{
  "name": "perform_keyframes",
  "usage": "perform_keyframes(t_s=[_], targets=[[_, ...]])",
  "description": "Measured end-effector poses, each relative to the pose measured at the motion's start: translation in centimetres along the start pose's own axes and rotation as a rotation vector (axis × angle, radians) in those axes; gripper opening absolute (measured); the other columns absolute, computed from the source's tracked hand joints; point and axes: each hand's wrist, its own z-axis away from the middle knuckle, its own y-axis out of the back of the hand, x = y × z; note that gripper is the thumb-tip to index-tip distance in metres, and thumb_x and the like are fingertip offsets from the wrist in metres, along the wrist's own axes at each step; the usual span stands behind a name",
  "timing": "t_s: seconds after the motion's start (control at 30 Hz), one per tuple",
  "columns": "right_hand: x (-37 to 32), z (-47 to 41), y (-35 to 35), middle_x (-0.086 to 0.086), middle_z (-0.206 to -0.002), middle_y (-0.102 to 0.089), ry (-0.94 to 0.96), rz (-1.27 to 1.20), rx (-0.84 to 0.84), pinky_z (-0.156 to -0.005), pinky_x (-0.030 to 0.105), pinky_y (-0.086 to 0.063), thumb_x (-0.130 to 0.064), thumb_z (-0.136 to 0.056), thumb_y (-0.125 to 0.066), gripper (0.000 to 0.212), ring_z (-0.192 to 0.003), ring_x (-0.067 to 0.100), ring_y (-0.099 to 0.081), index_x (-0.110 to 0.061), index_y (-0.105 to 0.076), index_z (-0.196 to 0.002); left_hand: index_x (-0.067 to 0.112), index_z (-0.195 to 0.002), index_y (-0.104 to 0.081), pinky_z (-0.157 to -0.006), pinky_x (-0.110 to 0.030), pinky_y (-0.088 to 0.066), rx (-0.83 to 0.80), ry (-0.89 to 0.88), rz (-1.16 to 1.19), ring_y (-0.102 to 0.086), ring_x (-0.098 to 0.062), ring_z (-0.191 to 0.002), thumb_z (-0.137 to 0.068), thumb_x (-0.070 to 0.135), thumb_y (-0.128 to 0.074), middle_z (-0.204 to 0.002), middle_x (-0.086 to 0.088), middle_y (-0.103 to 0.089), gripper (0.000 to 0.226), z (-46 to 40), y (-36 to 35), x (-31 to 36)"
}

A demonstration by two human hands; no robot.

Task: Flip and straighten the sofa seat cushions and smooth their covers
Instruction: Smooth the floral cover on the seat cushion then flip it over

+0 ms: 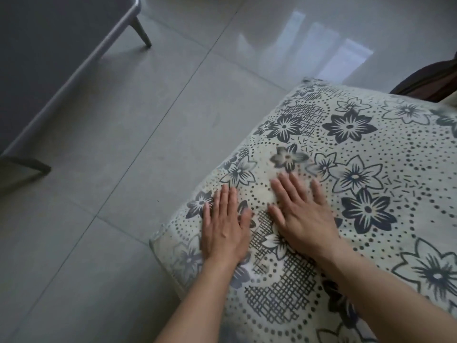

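Note:
A sofa seat cushion (371,169) fills the right and lower part of the head view. Its cream cover carries dark grey flowers, dots and cross-hatch patches. Both my hands lie flat on its top, side by side near the front left corner. My left hand (223,224) presses the cover with straight fingers close to the cushion's left edge. My right hand (304,214) rests flat just to its right, fingers spread and pointing away from me. Neither hand grips anything.
Grey tiled floor (123,144) spreads to the left of the cushion. A grey table with slanted metal legs (142,30) stands at the upper left. A dark wooden sofa arm (430,82) shows at the upper right edge.

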Motion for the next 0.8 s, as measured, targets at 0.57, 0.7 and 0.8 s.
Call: perform_keyframes(t_s=[0.57,0.7,0.8], targets=[[4.2,6.1,-1.1,-0.004,-0.163,-0.001,-0.188,0.064,-0.168,-0.119,0.051,0.001,-0.063,-0.097,-0.009,0.071,-0.15,0.016,0.008,-0.022,-0.011,-0.155,0.03,-0.149,0.023,-0.116,-0.049,0.019,-0.202,-0.127,-0.11,0.035,-0.014,-0.141,-0.093,0.061,0.006,-0.155,0.004,0.034,0.067,3.5,-1.7,3.0],[3.4,5.9,3.5,0.0,-0.163,0.001,-0.179,0.022,0.011,-0.118,0.051,0.006,-0.059,-0.098,-0.008,0.069,-0.15,0.02,0.007,-0.02,-0.005,-0.155,0.033,-0.15,0.016,-0.117,-0.048,0.017,-0.125,-0.156,0.024,0.031,-0.012,-0.143,-0.086,0.064,0.017,-0.158,0.009,0.026,0.071,3.8,1.5,4.7],[3.0,10.6,4.2,0.009,-0.163,-0.01,-0.181,-0.016,0.114,-0.118,0.055,-0.011,-0.051,-0.099,-0.024,0.069,-0.15,0.025,-0.009,-0.011,-0.019,-0.154,0.033,-0.153,0.003,-0.117,-0.044,0.018,0.016,-0.205,0.18,0.024,-0.008,-0.145,-0.091,0.062,0.015,-0.161,0.011,0.017,0.07,5.8,3.1,7.4]])
